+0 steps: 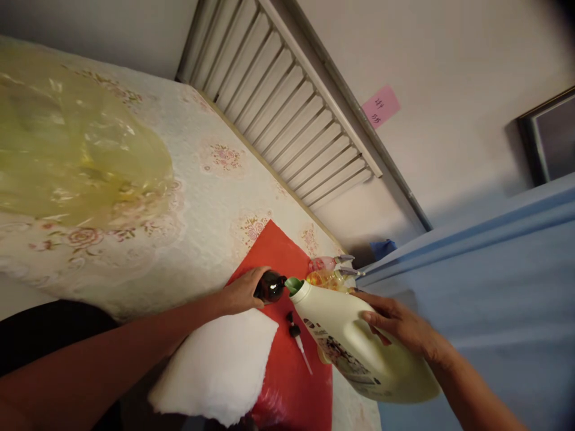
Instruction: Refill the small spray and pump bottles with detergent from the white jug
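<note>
Jug (pixel 345 329) in right hand (pixel 399 322) leans toward dark bottle (pixel 272 287) in left hand (pixel 244 292).

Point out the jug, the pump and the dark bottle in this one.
Jug (pixel 358 341): head view, on its pale side.
Pump (pixel 294 330): head view, on its black collar.
Dark bottle (pixel 272 288): head view, on its body.
</note>
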The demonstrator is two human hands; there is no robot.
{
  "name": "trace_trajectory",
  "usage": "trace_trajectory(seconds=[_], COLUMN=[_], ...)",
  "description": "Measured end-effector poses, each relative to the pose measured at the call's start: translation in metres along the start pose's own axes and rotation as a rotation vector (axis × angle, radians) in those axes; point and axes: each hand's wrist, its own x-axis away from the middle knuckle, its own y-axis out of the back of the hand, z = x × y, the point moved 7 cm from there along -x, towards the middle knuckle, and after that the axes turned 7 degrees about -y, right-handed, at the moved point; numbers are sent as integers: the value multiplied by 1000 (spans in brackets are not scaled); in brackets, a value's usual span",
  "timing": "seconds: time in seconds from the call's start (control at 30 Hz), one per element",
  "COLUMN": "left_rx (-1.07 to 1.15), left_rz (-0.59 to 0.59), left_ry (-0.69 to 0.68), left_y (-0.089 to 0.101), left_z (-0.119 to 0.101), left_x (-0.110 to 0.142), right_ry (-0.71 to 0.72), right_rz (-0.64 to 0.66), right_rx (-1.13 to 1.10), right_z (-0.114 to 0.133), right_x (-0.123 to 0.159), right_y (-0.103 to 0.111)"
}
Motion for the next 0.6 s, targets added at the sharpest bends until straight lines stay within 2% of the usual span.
trace_trajectory(seconds=[0.6], left_rx=[-11], left_rz=[26], left_ry=[-30], left_y=[-2], left_z=[3], left_x=[-1], right_ry=[1], right_rz=[16], right_rx=[14], right_z=[-2], right_x=[-1], right_y=[2])
